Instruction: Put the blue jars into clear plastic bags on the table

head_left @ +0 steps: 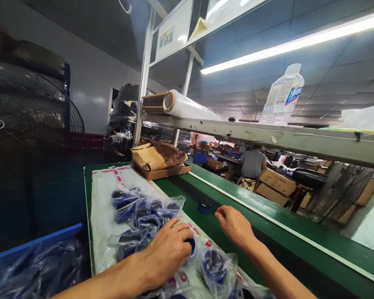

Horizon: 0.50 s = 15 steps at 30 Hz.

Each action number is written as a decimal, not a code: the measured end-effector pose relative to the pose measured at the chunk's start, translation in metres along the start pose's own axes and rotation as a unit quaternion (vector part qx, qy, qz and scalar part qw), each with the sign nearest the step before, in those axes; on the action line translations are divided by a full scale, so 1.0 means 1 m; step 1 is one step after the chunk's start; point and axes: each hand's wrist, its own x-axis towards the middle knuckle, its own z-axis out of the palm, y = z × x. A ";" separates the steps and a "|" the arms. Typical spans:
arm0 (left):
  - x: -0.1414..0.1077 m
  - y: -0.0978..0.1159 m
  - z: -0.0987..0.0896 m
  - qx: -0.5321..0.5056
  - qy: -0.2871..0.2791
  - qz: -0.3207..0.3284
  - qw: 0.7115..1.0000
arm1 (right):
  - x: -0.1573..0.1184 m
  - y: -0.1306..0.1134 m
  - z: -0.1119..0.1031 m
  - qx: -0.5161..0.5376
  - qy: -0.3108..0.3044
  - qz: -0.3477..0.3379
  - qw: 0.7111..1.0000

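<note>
My left hand (171, 247) is closed over a dark blue ring-shaped part (192, 246), whose edge shows beside the fingers. Around it, several blue ring-shaped parts in clear plastic bags (149, 222) lie on a white sheet with red print (104, 197). Another bagged blue part (215, 265) rests to the right of this hand. Over the green conveyor belt, my right hand (233, 224) has its fingers curled in; whatever they may hold is hidden. Just left of its fingertips, a blue ring (204, 206) without a visible bag sits on the belt (262, 245).
A blue bin (34, 243) of bagged parts stands at lower left. Beyond the sheet is a cardboard tray (168, 171) with brown paper. A metal shelf (299, 139) spans above the belt, holding a film roll (187, 104) and a plastic bottle (283, 97). A person (252, 162) sits farther back.
</note>
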 end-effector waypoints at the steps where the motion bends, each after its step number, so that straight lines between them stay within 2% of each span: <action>1: 0.000 0.002 -0.002 -0.042 0.007 -0.024 0.999 | 0.010 0.003 0.003 -0.007 -0.010 0.003 1.000; 5: 0.001 0.011 -0.016 -0.200 0.018 -0.158 0.967 | 0.049 0.006 0.023 -0.025 -0.039 0.000 0.999; 7: 0.000 0.011 -0.021 -0.222 0.038 -0.185 0.957 | 0.067 0.000 0.034 -0.029 -0.050 -0.015 0.998; 11: -0.012 -0.005 -0.011 -0.164 0.108 -0.126 0.972 | 0.095 -0.012 0.057 -0.033 -0.072 -0.036 0.996; 15: -0.021 -0.025 0.014 -0.051 0.058 -0.030 0.997 | 0.110 -0.018 0.070 -0.026 -0.086 -0.027 0.996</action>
